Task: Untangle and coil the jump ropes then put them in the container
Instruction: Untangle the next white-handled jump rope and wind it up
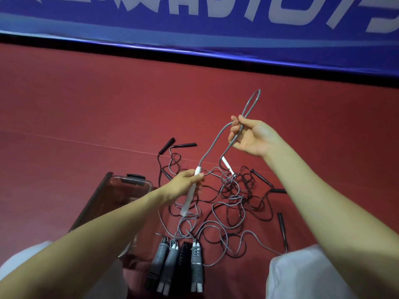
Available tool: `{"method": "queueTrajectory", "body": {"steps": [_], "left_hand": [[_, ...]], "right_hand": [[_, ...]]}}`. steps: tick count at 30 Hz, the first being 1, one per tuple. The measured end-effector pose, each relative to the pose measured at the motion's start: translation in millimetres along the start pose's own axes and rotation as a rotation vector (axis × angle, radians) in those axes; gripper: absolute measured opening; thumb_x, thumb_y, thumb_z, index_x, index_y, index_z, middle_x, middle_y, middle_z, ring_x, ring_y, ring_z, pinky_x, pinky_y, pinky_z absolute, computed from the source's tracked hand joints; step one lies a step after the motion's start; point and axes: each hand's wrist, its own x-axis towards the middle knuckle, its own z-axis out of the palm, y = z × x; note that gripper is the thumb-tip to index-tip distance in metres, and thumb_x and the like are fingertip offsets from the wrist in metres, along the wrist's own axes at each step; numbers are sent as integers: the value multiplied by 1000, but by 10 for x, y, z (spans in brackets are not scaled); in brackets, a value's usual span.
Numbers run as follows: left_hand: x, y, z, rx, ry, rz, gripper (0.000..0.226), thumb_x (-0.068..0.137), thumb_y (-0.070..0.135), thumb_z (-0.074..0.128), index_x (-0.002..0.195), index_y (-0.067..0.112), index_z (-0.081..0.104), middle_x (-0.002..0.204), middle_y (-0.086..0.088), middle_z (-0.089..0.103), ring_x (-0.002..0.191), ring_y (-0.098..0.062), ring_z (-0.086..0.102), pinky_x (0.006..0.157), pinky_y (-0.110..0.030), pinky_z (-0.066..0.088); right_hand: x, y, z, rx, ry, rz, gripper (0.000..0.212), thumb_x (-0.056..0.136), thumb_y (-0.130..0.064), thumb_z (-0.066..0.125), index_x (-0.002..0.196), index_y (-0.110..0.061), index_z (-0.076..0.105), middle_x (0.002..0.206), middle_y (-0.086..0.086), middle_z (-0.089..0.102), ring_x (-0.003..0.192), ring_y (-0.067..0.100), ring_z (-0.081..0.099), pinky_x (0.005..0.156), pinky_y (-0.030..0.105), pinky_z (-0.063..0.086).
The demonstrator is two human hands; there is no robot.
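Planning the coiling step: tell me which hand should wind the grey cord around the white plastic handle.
Probably the right hand: it pinches the doubled grey cord, raised above the tangle on the floor, so it is free to wind. The left hand grips the white plastic handle and serves better as the anchor.

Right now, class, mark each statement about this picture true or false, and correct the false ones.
1. The left hand holds a white handle. True.
2. The right hand is empty. False: it holds a loop of grey rope.
3. All the coiled ropes are black. False: one is black, three are grey.
4. Tangled ropes lie on the red floor. True.
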Motion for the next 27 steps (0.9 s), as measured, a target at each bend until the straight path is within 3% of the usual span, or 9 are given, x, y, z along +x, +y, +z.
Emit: {"method": "queueTrajectory", "body": {"steps": [3, 6, 9, 12, 15, 17, 21, 25, 27], "left_hand": [[-16, 49, 73, -51, 34, 65, 14, 95, 23, 60, 90, 12, 52, 65, 1, 45, 53, -10, 44, 53, -22, 43], [-10, 160, 178, -93, 56, 136, 30, 88, 15, 70, 113, 13, 54, 71, 0, 48, 54, -8, 43, 52, -20, 41], [-26, 270, 226, -76, 38, 161, 22, 92, 23, 64, 101, 3, 59, 75, -12, 41, 49, -10, 34, 48, -19, 34], [-44, 321, 268, -110, 25, 156, 24, 97, 25, 58, 87, 3, 58, 56, -5, 37, 44, -10, 28, 46, -20, 28], [-67, 457, 266, -281, 57, 165, 24, 97, 22, 57, 77, 9, 57, 54, 7, 51, 40, -6, 28, 42, -17, 25], [-80, 593, 224, -376, 75, 155, 22, 97, 21, 56, 78, 11, 58, 58, 8, 55, 39, -4, 30, 41, -16, 25], [-119, 835, 87, -457, 78, 146, 21, 98, 20, 54, 79, 11, 57, 64, 3, 52, 39, -3, 31, 39, -14, 26], [-106, 937, -151, -593, 164, 194, 18, 98, 20, 54, 82, 11, 58, 65, 5, 50, 40, -2, 32, 40, -14, 27], [-70, 917, -278, -635, 249, 213, 18, 97, 20, 56, 81, 11, 58, 67, 3, 51, 41, -3, 33, 39, -14, 29]], "right_hand": [[54, 35, 10, 194, 31, 21, 20, 100, -11, 45, 89, -1, 60, 59, 4, 59, 44, 11, 52, 58, 27, 48], [85, 106, 51, 300, 60, 40, 23, 101, -7, 42, 88, 3, 58, 60, 9, 57, 42, 14, 51, 64, 33, 52], [68, 172, 107, 279, 59, 44, 23, 101, -7, 42, 88, 4, 57, 63, 9, 55, 42, 14, 50, 61, 35, 55], [91, 140, 60, 228, 103, -16, 28, 103, -17, 42, 91, 4, 56, 68, 12, 59, 54, 17, 57, 61, 38, 56], [163, 171, -99, -57, 105, -17, 63, 100, -53, 30, 101, 3, 57, 97, 16, 66, 92, 26, 63, 77, 44, 53], [228, 305, -215, -242, 82, 13, 76, 97, -63, 15, 109, -1, 58, 105, 13, 66, 104, 26, 59, 87, 43, 45], [282, 689, -372, -666, -34, 106, 57, 100, -45, 21, 96, -14, 68, 98, 2, 71, 94, 17, 55, 78, 34, 35], [181, 793, -511, -1296, -176, -4, 44, 102, -34, 34, 81, -15, 68, 87, -3, 70, 87, 11, 61, 94, 31, 35], [165, 689, -606, -1603, -113, -87, 25, 99, -32, 47, 83, -18, 60, 84, -3, 61, 83, 15, 54, 73, 24, 37]]}}
